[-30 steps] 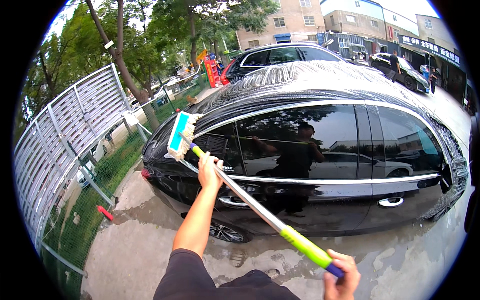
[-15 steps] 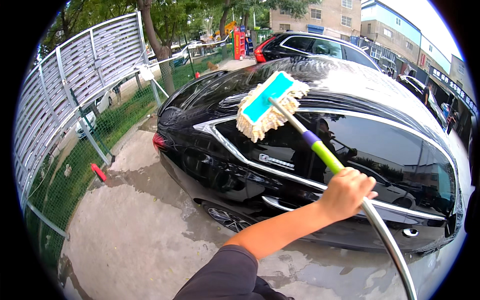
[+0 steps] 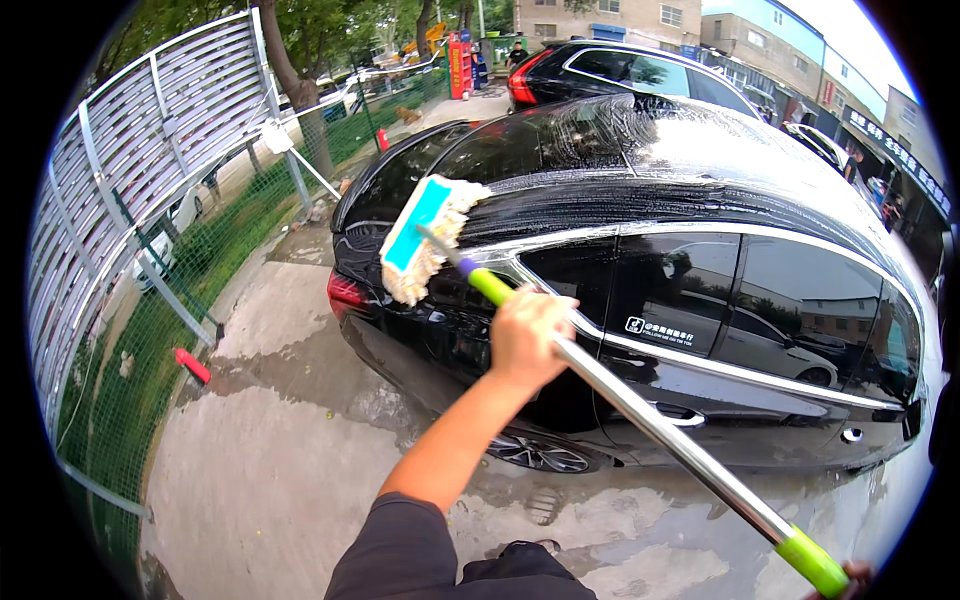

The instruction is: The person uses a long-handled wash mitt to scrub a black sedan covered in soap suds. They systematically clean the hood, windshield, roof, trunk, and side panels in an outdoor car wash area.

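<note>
My left hand [image 3: 532, 338] is closed around the upper pole of a long-handled car wash mop [image 3: 430, 236], near its green section. The mop has a turquoise plate, cream shaggy strands, a purple collar and a steel pole. Its head rests against the rear side of a black car [image 3: 560, 205], by the rear pillar above the tail light. At the lower right edge, part of my right hand [image 3: 856, 578] shows in shadow, wrapped around the green end of the pole. Wet streaks and suds lie on the car's roof.
Wet concrete [image 3: 270, 470] surrounds the car. A green mesh fence [image 3: 250, 220] with a slatted panel [image 3: 170, 120] runs along the left, near a red object [image 3: 192, 366] on the ground. Another dark car [image 3: 630, 72] is parked behind. A person [image 3: 517, 54] stands near it.
The mop head has moved left and down from the side of the roof to the car's rear corner. My left hand moved left with the pole, and the pole's green end has come into view.
</note>
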`<state>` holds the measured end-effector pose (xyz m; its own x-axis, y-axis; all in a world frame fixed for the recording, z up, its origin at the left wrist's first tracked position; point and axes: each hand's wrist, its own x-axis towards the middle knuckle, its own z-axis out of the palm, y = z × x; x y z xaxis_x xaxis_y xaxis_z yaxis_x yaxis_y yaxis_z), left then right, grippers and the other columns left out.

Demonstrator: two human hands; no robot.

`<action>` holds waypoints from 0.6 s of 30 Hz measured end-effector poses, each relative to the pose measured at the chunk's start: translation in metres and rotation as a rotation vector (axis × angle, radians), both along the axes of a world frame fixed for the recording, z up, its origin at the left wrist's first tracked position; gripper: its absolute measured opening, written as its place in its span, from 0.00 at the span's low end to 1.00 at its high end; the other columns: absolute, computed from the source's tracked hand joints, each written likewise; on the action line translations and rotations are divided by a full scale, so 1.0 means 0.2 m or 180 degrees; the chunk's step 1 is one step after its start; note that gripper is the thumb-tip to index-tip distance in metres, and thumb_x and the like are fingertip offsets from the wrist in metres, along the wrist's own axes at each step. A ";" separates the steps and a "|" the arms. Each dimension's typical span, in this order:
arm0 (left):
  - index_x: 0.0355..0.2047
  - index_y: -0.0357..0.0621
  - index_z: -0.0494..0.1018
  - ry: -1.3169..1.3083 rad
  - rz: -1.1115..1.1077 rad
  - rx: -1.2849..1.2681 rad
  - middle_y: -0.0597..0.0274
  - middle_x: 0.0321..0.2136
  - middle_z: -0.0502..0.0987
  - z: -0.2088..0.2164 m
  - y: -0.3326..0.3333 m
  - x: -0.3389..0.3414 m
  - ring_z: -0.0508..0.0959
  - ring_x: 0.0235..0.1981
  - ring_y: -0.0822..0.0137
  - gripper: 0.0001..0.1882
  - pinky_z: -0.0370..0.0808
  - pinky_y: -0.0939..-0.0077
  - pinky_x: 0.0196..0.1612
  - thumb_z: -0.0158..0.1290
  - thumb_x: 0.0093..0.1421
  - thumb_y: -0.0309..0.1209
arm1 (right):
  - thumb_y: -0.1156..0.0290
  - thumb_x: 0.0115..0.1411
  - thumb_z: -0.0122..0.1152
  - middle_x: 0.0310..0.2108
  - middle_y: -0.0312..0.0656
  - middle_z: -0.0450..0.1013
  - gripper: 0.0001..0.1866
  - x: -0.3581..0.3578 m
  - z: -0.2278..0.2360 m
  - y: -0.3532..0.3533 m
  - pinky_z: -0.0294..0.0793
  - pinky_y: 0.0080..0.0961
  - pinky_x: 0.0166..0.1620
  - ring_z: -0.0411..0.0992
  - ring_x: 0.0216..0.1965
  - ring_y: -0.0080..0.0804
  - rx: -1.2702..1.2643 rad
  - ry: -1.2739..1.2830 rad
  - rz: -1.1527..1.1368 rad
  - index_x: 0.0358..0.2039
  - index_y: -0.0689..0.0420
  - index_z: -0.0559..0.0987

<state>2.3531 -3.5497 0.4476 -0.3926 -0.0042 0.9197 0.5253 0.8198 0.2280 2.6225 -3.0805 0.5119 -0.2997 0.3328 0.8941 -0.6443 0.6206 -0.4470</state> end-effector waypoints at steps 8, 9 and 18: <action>0.38 0.42 0.81 -0.0420 0.1015 0.0104 0.48 0.47 0.83 -0.51 -1.08 0.20 0.77 0.57 0.37 0.09 0.70 0.47 0.64 0.56 0.56 0.22 | 0.79 0.64 0.65 0.55 0.58 0.77 0.14 0.45 -0.14 -1.09 0.79 0.32 0.53 0.78 0.53 0.42 0.0278 -0.2212 0.1693 0.49 0.65 0.78; 0.37 0.41 0.81 -0.0423 0.0989 0.0160 0.48 0.46 0.83 -0.54 -1.12 0.25 0.77 0.57 0.37 0.07 0.70 0.47 0.64 0.57 0.58 0.23 | 0.80 0.64 0.64 0.56 0.57 0.76 0.13 0.57 -0.22 -1.13 0.80 0.32 0.52 0.78 0.55 0.42 0.0106 -0.2299 0.1662 0.49 0.65 0.79; 0.38 0.45 0.83 -0.0175 -0.1070 -0.0449 0.55 0.30 0.83 -0.18 -0.80 0.76 0.83 0.33 0.50 0.07 0.79 0.54 0.46 0.62 0.59 0.24 | 0.54 0.59 0.73 0.38 0.49 0.74 0.30 1.59 -0.35 -1.27 0.71 0.41 0.48 0.71 0.39 0.42 -0.1467 0.0325 0.0210 0.52 0.63 0.74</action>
<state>2.5050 -3.7088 0.4119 -0.3993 0.2589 0.8795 0.7609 0.6288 0.1603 2.9412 -3.3351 0.4410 -0.2516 0.6849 0.6838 -0.7306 0.3290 -0.5983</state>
